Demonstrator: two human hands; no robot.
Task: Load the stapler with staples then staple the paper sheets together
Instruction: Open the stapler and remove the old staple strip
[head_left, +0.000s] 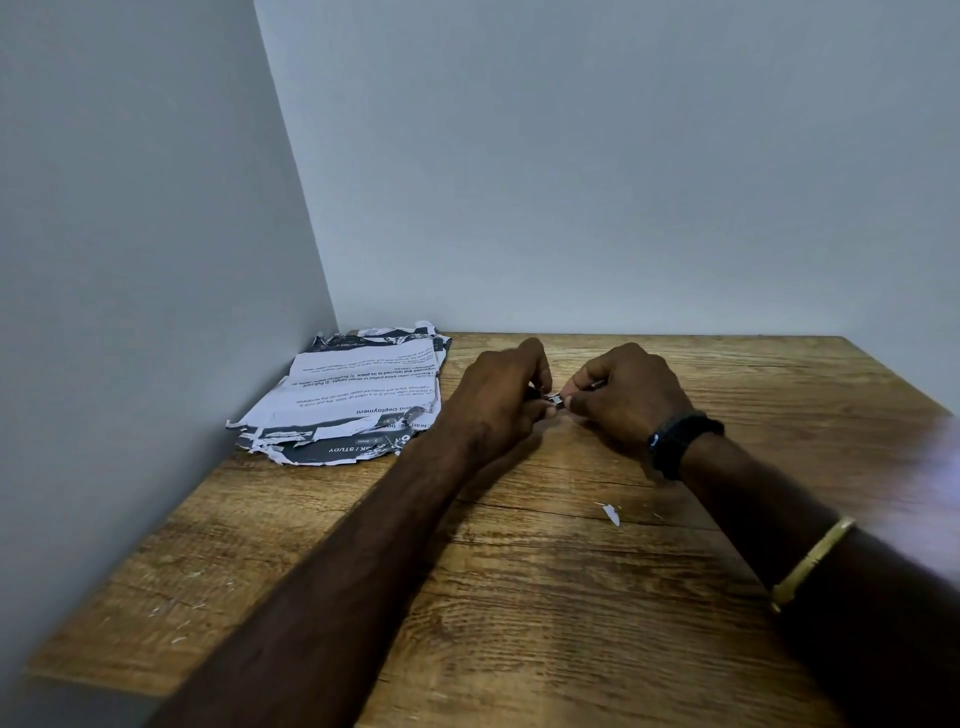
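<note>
My left hand (501, 397) and my right hand (623, 397) meet near the far middle of the wooden table, fingertips together. Between them shows a small metal stapler (555, 399), mostly hidden by the fingers; both hands grip it. I cannot tell whether staples are in it. A pile of torn printed paper sheets (358, 395) lies flat at the far left corner, just left of my left hand and apart from it.
The wooden table (519, 597) is bounded by grey walls at the left and back. A small white paper scrap (612, 514) lies below my right hand. Tiny bits lie scattered near the left front edge (176, 608). My right arm wears a dark watch and a gold bangle.
</note>
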